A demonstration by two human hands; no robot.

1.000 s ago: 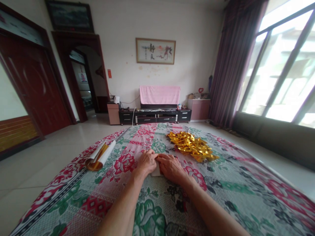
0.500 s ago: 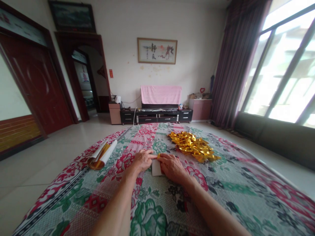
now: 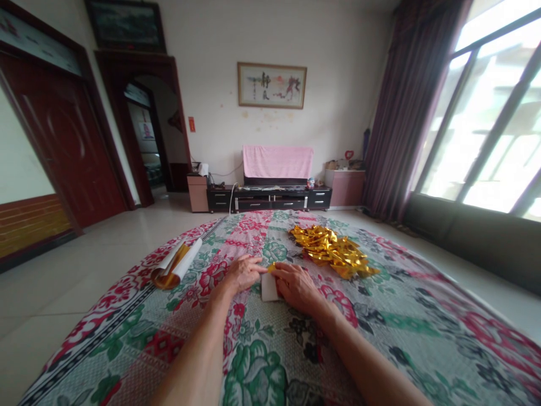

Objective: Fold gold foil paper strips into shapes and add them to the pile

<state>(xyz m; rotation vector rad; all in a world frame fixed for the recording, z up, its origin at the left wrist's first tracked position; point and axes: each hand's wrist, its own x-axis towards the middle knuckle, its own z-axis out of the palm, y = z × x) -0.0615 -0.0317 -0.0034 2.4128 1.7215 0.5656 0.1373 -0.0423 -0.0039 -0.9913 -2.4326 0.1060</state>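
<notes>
A small piece of gold foil paper [image 3: 269, 290] lies on the tablecloth, white side up, with a narrow gold strip showing at its far edge. My right hand [image 3: 295, 286] covers its right side, fingers pressed together on it and the thumb mostly hidden. At the upper left corner, the stretched index finger of my left hand [image 3: 244, 274] touches the edge; the other fingers are loosely bent and grip nothing visible. Beyond my right hand sits a heap of folded gold foil pieces [image 3: 332, 252]. To the left is a curled roll of gold-and-white paper sheets [image 3: 177, 265].
A flowered tablecloth [image 3: 256, 372] in red, green and grey covers the round table. Past its far edge stand a low black TV cabinet [image 3: 270, 203] and a television under a pink cloth [image 3: 278, 162]. A window with a purple curtain [image 3: 416, 113] is on the right.
My left hand has shifted slightly left, away from my right hand, so more of the paper's gold edge shows. My right hand stays on the paper. The view has tilted very slightly.
</notes>
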